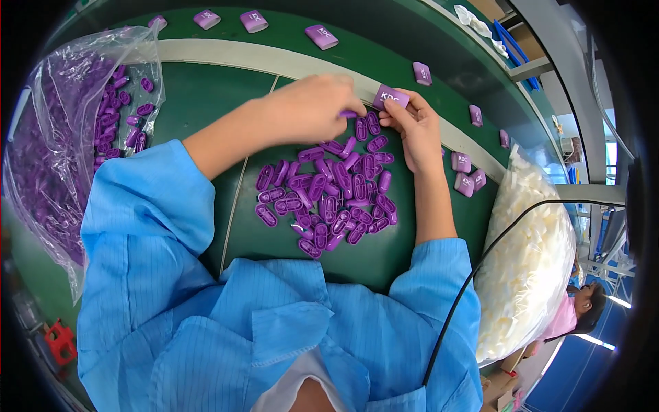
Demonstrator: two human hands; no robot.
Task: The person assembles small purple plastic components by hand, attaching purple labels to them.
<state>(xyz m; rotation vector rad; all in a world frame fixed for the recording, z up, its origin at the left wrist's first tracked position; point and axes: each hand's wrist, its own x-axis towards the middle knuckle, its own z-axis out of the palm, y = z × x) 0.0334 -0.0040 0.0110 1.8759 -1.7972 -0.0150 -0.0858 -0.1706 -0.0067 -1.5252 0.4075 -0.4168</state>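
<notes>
My right hand (419,127) pinches a flat purple plastic shell (392,97) with white print, thumb across its front. Just to the left, my left hand (322,103) has its fingers closed on a small purple oval cap (349,114), mostly hidden by the fingers. The cap and the shell are a short gap apart. Below both hands, on the green tabletop (264,240), spreads a loose heap of purple oval caps (329,206), several with their hollow insides showing.
Beyond a pale rail (226,52), purple shells (321,37) stand spaced along a green strip. At left lies a clear bag (51,158) of purple caps. A clear bag of cream-coloured parts (525,268) stands at right, a black cable (473,275) before it. Another person (566,316) is at far right.
</notes>
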